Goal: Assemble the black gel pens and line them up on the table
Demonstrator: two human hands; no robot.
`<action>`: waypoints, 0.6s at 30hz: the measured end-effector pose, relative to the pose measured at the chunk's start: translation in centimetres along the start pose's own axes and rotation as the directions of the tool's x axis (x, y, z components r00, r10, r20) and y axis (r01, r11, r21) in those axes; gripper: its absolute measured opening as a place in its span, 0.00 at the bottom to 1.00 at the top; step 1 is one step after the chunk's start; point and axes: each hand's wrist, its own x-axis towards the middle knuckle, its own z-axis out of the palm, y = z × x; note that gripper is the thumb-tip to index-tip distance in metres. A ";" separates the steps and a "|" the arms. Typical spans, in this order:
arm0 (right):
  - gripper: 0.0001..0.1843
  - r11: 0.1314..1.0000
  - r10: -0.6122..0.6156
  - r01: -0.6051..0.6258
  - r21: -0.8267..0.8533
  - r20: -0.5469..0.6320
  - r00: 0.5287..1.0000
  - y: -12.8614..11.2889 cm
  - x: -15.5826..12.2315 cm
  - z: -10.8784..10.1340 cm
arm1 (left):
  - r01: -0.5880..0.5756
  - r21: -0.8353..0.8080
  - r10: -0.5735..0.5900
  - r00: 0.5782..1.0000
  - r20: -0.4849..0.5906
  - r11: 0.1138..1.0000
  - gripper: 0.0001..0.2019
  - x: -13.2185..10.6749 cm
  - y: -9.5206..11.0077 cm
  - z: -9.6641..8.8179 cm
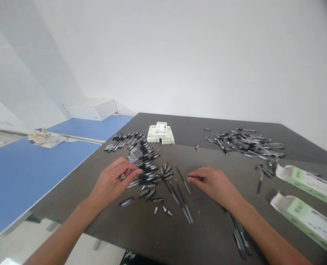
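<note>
My left hand (115, 180) hovers at the near left side of a spread of black-and-clear pens (141, 152), its thumb and fingers drawn together. What lies in that pinch, if anything, I cannot make out. Over the table to the right, my right hand (215, 184) has its thumb and fingertips pressed together, and any small thing between them is hidden. Between the hands lie several thin pen refills (181, 198), a cluster of dark pen caps (166, 171) and small pale pen tips (167, 211). Other long pen parts (236, 235) lie partly under my right forearm.
A large heap of pens (246, 141) lies at the back right. Small white-green boxes (160, 133) are stacked at the back middle. Two opened cartons (304, 217) lie at the right. Left of the dark table (191, 151) are blue tabletops (42, 169) with a white box (91, 108).
</note>
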 end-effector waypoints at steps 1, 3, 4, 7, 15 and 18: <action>0.14 1.000 0.018 -0.017 -0.026 0.033 0.999 -0.7 0.6 -0.1 | 0.002 0.000 -0.002 1.000 -0.021 1.000 0.10 0.9 0.0 0.3; 0.11 0.995 0.070 -0.061 -0.082 0.111 0.991 -1.8 2.0 -0.1 | 0.010 0.001 -0.010 0.999 -0.051 1.000 0.11 2.8 -0.2 0.8; 0.10 0.990 0.103 -0.087 -0.112 0.148 0.984 -2.3 2.7 -0.1 | 0.016 0.001 -0.016 0.998 -0.057 1.000 0.12 3.6 -0.4 1.0; 0.12 0.963 0.220 -0.170 -0.209 0.244 0.945 -3.1 4.7 0.0 | 0.032 -0.010 -0.032 0.999 -0.037 0.999 0.13 5.8 -1.0 1.8; 0.12 0.913 0.384 -0.281 -0.294 0.392 0.836 -4.6 6.9 -1.0 | 0.065 -0.075 -0.065 0.998 -0.002 0.995 0.14 7.0 -2.4 3.8; 0.12 0.914 0.395 -0.314 -0.258 0.381 0.836 -4.6 7.1 -0.9 | 0.089 -0.103 -0.093 0.995 -0.035 0.991 0.14 6.3 -2.7 4.5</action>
